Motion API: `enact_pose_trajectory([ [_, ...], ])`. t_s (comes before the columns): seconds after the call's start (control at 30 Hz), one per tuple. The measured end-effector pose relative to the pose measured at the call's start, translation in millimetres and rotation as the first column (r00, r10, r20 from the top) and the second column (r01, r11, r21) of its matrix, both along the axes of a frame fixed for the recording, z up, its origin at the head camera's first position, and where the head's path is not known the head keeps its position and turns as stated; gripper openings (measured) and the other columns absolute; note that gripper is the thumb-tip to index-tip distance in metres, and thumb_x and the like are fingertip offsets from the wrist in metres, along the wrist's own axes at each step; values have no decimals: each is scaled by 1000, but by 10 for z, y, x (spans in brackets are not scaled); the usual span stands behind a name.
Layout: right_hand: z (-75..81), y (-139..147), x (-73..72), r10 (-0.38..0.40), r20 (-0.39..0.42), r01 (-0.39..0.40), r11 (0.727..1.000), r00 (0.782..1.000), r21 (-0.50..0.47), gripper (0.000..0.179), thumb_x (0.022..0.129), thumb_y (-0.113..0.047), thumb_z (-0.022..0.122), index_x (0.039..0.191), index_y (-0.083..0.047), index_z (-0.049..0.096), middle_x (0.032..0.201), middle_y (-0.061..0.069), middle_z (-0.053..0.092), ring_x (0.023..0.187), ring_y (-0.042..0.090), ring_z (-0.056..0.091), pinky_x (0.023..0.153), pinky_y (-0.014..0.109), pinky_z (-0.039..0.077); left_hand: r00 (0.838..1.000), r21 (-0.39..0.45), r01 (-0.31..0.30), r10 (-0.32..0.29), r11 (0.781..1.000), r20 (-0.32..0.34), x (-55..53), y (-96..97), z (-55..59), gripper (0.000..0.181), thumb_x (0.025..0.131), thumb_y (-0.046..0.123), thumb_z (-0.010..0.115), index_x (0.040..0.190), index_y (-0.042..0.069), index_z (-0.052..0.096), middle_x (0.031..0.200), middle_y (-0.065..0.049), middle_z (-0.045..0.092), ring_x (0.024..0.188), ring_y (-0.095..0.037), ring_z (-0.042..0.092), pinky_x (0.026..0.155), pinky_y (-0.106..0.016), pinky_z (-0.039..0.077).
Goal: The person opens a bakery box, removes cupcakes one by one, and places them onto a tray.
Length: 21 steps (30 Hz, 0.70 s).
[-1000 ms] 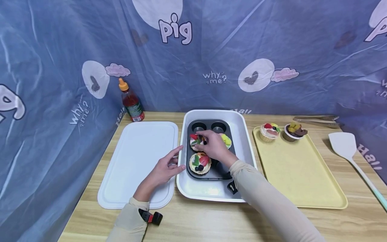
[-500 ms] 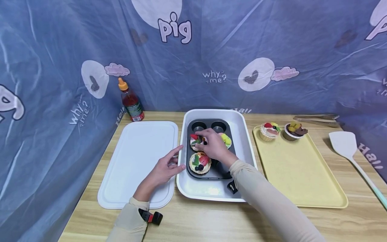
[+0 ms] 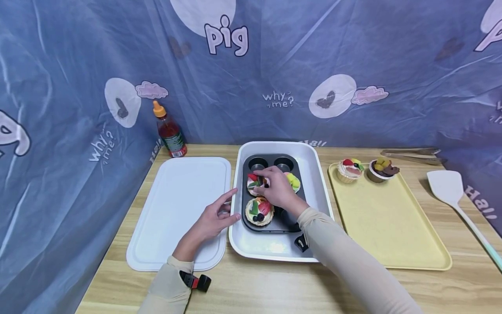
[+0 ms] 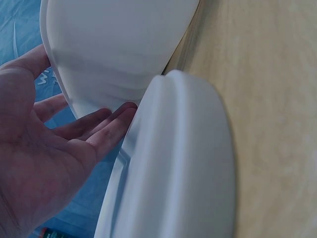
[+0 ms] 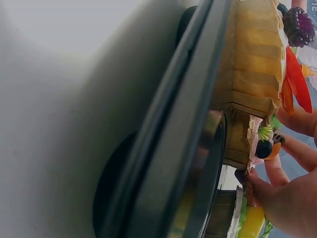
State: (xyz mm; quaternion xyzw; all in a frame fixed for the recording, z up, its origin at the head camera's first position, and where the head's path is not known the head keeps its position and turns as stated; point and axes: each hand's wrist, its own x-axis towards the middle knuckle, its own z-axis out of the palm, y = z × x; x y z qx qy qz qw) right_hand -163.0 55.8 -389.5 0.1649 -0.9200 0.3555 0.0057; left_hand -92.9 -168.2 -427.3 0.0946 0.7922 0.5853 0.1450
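Observation:
My right hand (image 3: 281, 191) reaches into the dark muffin tin (image 3: 270, 227), its thumb and fingers pinching the sides of a fruit-topped cupcake (image 3: 252, 185) in the left middle cup. In the right wrist view that cupcake's paper case (image 5: 237, 141) sits in the tin between two others. Nearer the front is a larger fruit tart (image 3: 259, 212); a yellow-topped cupcake (image 3: 293, 182) is partly hidden behind my hand. The tin rests inside a deep white pan (image 3: 274, 250). My left hand (image 3: 211, 223) has loosely spread fingers, with fingertips right at the pan's left rim.
A flat white tray (image 3: 176, 209) lies under my left forearm. On the right, a yellow tray (image 3: 392, 231) carries a fruit cupcake (image 3: 348, 172) and a chocolate cupcake (image 3: 380, 171). Tongs (image 3: 412, 156), a white turner (image 3: 446, 187) and a sauce bottle (image 3: 172, 135) stand around the edges.

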Motion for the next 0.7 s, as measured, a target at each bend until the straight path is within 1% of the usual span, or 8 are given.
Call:
enact_pose_trajectory([
  [0.1, -2, -3, -1, -3, -10, 3, 1000, 1000, -10, 51, 82, -19, 85, 130, -10, 70, 125, 18, 63, 115, 32, 59, 101, 50, 46, 1000, -1, 1, -1, 1000, -1, -1, -6, -7, 77, 94, 11, 71, 159, 21, 33, 153, -20, 43, 123, -34, 60, 92, -28, 59],
  [0.27, 1, -1, 2, -8, -15, 8, 1000, 1000, -17, 50, 81, -17, 85, 128, -9, 71, 123, 17, 64, 115, 32, 59, 102, 50, 44, 1000, -7, 1, -1, 1000, 5, -2, -3, 5, 77, 94, 10, 71, 159, 23, 33, 153, -19, 43, 123, -34, 60, 93, -29, 59],
  [0.53, 8, 10, 17, 15, -12, -15, 1000, 1000, 3, 50, 81, -17, 85, 129, -9, 70, 123, 16, 62, 112, 30, 58, 96, 48, 48, 1000, 3, 3, -3, 1000, -3, -1, 0, 1, 77, 94, 10, 71, 159, 22, 33, 153, -20, 43, 124, -35, 59, 94, -28, 59],
  [0.7, -2, 17, 14, 24, -24, -24, 1000, 999, 2, 50, 82, -18, 85, 129, -10, 70, 123, 15, 62, 113, 29, 57, 99, 49, 45, 1000, 2, 1, -1, 1000, -3, 2, -5, 1, 76, 94, 11, 71, 159, 21, 33, 153, -20, 43, 124, -34, 59, 94, -28, 59],
])
